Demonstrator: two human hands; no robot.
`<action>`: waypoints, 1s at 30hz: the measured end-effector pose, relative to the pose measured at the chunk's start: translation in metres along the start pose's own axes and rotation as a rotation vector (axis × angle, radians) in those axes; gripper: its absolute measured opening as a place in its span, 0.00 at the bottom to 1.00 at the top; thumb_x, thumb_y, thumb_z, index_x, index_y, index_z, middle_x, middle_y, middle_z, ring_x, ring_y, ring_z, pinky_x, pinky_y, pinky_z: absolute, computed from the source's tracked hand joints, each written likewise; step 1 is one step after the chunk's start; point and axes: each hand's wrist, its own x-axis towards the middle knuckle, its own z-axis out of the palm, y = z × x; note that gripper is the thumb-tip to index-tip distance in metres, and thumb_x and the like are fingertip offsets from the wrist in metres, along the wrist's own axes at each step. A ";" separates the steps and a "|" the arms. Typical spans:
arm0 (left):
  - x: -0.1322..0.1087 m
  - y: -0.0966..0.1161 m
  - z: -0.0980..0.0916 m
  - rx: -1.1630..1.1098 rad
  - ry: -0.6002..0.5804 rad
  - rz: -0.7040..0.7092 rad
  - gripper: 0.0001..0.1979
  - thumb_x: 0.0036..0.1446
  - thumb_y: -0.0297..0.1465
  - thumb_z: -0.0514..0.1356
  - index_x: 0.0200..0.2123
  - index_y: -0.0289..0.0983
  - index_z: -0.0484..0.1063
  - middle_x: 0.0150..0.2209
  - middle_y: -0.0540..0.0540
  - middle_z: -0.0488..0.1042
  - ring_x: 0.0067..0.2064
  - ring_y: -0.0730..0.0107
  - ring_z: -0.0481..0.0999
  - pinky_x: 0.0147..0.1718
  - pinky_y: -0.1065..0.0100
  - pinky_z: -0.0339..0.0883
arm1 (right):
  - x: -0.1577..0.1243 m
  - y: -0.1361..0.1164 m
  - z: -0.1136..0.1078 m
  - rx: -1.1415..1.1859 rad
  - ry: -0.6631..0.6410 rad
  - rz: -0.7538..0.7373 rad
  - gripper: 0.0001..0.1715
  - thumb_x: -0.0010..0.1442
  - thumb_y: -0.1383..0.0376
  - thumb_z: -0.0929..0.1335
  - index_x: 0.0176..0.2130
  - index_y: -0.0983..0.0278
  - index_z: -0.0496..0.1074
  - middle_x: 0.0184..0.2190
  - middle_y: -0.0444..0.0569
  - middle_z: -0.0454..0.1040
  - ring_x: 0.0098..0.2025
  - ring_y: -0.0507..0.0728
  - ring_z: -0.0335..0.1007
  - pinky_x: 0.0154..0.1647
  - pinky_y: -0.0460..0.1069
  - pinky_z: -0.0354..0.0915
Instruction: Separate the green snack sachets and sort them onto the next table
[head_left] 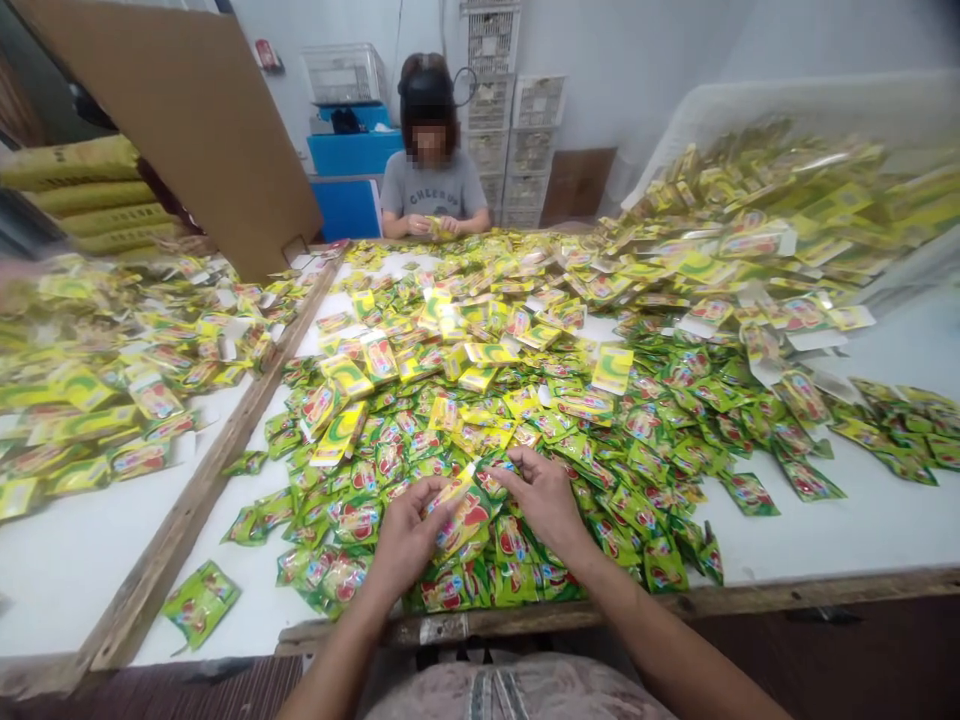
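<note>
My left hand (412, 530) is closed around a small yellow carton (459, 490) with a watermelon picture, held tilted above the heap. Just right of it, my right hand (541, 500) pinches a small green foil packet (491, 482) close to the carton's upper end. Whether the packet is partly inside the carton, I cannot tell. Beneath and around both hands lies a thick pile of similar green packets (517, 580). Many yellow cartons (375, 360) are heaped on the packets just beyond my hands.
A wooden strip (217, 470) divides the white table, with more cartons (150, 390) to its left. At the right, a white bin (675, 130) lies tipped with cartons spilling out. Across the table sits a co-worker (435, 190), hands on a yellow item. A cardboard sheet (180, 120) stands at left.
</note>
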 end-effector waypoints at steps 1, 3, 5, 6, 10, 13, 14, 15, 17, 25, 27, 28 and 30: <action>0.000 0.000 0.000 0.008 -0.010 0.008 0.14 0.48 0.39 0.62 0.35 0.35 0.73 0.36 0.45 0.77 0.40 0.63 0.74 0.38 0.68 0.66 | 0.000 0.001 0.001 0.022 0.008 0.010 0.20 0.48 0.49 0.69 0.24 0.63 0.65 0.19 0.39 0.57 0.22 0.50 0.50 0.22 0.45 0.50; -0.001 0.001 -0.001 -0.020 -0.018 0.000 0.14 0.48 0.39 0.62 0.35 0.35 0.73 0.35 0.45 0.77 0.38 0.64 0.74 0.37 0.68 0.66 | -0.001 0.003 0.002 0.029 0.012 0.021 0.21 0.47 0.48 0.69 0.22 0.62 0.64 0.17 0.38 0.54 0.21 0.49 0.47 0.20 0.45 0.48; -0.001 0.000 -0.001 -0.083 -0.020 -0.043 0.15 0.49 0.40 0.62 0.35 0.35 0.72 0.34 0.45 0.77 0.36 0.65 0.74 0.35 0.68 0.66 | -0.001 0.004 0.002 -0.012 -0.004 0.003 0.23 0.46 0.48 0.70 0.20 0.62 0.61 0.16 0.38 0.51 0.20 0.49 0.46 0.20 0.45 0.46; -0.001 0.000 -0.001 -0.114 -0.021 -0.068 0.16 0.48 0.40 0.62 0.35 0.34 0.72 0.33 0.45 0.77 0.34 0.65 0.74 0.34 0.68 0.67 | -0.001 0.004 0.001 -0.039 -0.015 -0.013 0.24 0.46 0.48 0.70 0.19 0.62 0.61 0.16 0.38 0.51 0.20 0.49 0.46 0.20 0.45 0.46; -0.001 -0.001 -0.001 -0.176 -0.008 -0.087 0.16 0.46 0.39 0.64 0.34 0.33 0.72 0.32 0.44 0.77 0.32 0.66 0.74 0.32 0.69 0.66 | -0.003 -0.002 0.003 -0.129 -0.007 -0.092 0.21 0.50 0.49 0.68 0.20 0.62 0.65 0.20 0.41 0.58 0.23 0.51 0.52 0.23 0.46 0.51; 0.000 0.000 -0.002 -0.186 0.024 -0.071 0.16 0.46 0.39 0.64 0.34 0.33 0.72 0.31 0.46 0.76 0.31 0.69 0.73 0.31 0.70 0.66 | -0.005 -0.009 0.009 -0.193 0.010 -0.143 0.19 0.53 0.50 0.67 0.22 0.62 0.69 0.21 0.43 0.63 0.25 0.52 0.57 0.26 0.47 0.55; 0.000 0.001 -0.003 -0.196 0.032 -0.076 0.16 0.46 0.39 0.64 0.34 0.34 0.73 0.30 0.46 0.76 0.30 0.70 0.73 0.30 0.71 0.66 | -0.005 -0.010 0.010 -0.214 -0.004 -0.166 0.20 0.54 0.50 0.66 0.21 0.62 0.70 0.21 0.43 0.64 0.25 0.53 0.59 0.27 0.47 0.56; 0.001 0.002 -0.004 -0.215 0.040 -0.084 0.16 0.46 0.39 0.64 0.34 0.34 0.73 0.29 0.47 0.76 0.29 0.70 0.73 0.30 0.71 0.66 | -0.003 -0.012 0.011 -0.230 -0.026 -0.196 0.21 0.55 0.51 0.65 0.20 0.62 0.70 0.21 0.44 0.65 0.26 0.54 0.61 0.28 0.47 0.57; 0.003 0.003 -0.007 -0.276 0.047 -0.103 0.16 0.45 0.39 0.65 0.34 0.34 0.73 0.28 0.47 0.77 0.29 0.70 0.74 0.30 0.71 0.66 | 0.005 -0.013 0.011 -0.261 -0.062 -0.276 0.20 0.58 0.52 0.63 0.24 0.61 0.73 0.24 0.47 0.69 0.30 0.55 0.64 0.33 0.48 0.60; 0.008 -0.001 -0.024 -0.295 0.200 -0.168 0.20 0.42 0.41 0.66 0.35 0.34 0.74 0.26 0.47 0.77 0.24 0.71 0.73 0.23 0.72 0.64 | 0.083 0.001 0.003 -0.646 -0.147 -0.403 0.12 0.53 0.65 0.67 0.40 0.62 0.74 0.40 0.52 0.76 0.45 0.62 0.68 0.45 0.53 0.59; 0.007 -0.004 -0.029 -0.326 0.223 -0.165 0.20 0.41 0.40 0.67 0.36 0.34 0.74 0.26 0.46 0.77 0.25 0.70 0.74 0.25 0.71 0.65 | 0.089 0.004 0.004 -0.649 -0.126 -0.389 0.11 0.56 0.66 0.64 0.38 0.63 0.74 0.36 0.52 0.76 0.40 0.60 0.70 0.41 0.51 0.61; 0.007 -0.005 -0.031 -0.350 0.229 -0.159 0.20 0.40 0.40 0.67 0.35 0.34 0.74 0.26 0.46 0.77 0.25 0.69 0.75 0.26 0.71 0.66 | 0.089 0.005 0.004 -0.630 -0.089 -0.371 0.12 0.57 0.65 0.62 0.39 0.63 0.73 0.33 0.52 0.76 0.37 0.60 0.70 0.38 0.50 0.61; 0.007 -0.007 -0.034 -0.385 0.240 -0.146 0.19 0.39 0.38 0.68 0.34 0.34 0.74 0.27 0.46 0.78 0.27 0.69 0.75 0.28 0.71 0.66 | 0.084 0.004 0.003 -0.526 -0.037 -0.300 0.14 0.58 0.62 0.61 0.42 0.62 0.71 0.28 0.49 0.74 0.30 0.58 0.70 0.31 0.49 0.61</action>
